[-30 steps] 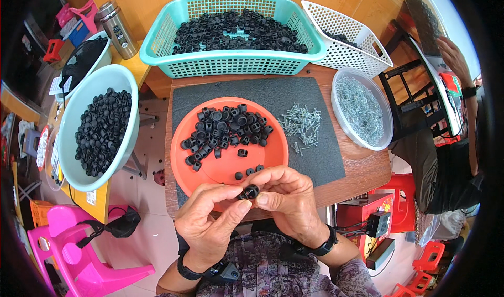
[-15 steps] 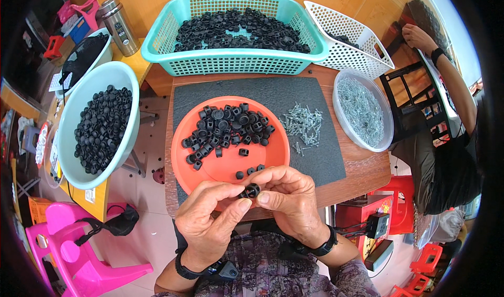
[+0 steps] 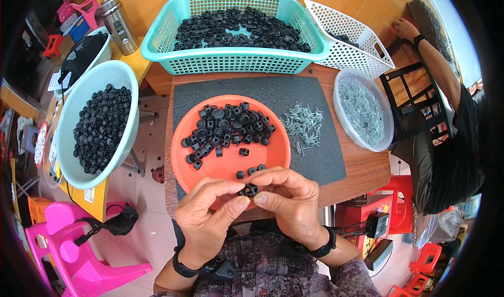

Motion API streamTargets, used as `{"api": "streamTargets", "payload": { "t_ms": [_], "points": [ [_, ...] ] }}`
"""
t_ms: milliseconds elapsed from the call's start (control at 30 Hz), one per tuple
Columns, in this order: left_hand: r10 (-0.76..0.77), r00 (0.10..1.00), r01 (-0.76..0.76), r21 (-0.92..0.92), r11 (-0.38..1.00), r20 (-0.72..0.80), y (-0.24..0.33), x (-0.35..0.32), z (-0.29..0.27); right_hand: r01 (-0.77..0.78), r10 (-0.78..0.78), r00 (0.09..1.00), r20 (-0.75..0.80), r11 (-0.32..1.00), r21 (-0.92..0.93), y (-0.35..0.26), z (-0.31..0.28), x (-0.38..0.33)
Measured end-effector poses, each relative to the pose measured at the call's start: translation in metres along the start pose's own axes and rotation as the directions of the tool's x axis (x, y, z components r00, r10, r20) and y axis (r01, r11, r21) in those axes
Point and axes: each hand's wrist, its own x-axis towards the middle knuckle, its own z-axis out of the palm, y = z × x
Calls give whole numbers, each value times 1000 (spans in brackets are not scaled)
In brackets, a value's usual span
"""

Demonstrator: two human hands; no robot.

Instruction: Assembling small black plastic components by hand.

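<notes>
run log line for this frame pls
left hand: pinching small black part | right hand: pinching same part | where: above near rim of orange plate

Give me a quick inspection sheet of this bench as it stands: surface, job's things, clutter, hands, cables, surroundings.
Surface: wooden table with a dark grey mat on it.
Job's things: small black part pinched between both hands; orange dish of black parts; loose screws on the mat; clear tub of screws.
Clutter: teal basket and pale bowl of black parts; white basket; steel flask.
Hands: left hand and right hand, each with a fingertip grip on the part.
Cables: black adapter, lower right.
Surroundings: pink chair; another person at right.
</notes>
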Motion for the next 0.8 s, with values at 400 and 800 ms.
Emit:
{"api": "streamTargets", "payload": {
  "t_ms": [400,800],
  "points": [
    [-205,979,192,-344,919,-2,-3,3,5,171,-177,984,10,935,-312,-6,5,-1],
    [-89,995,98,-217,971,53,-3,1,1,100,-102,995,-8,988,-117,0,-1,-1]
  ]
}}
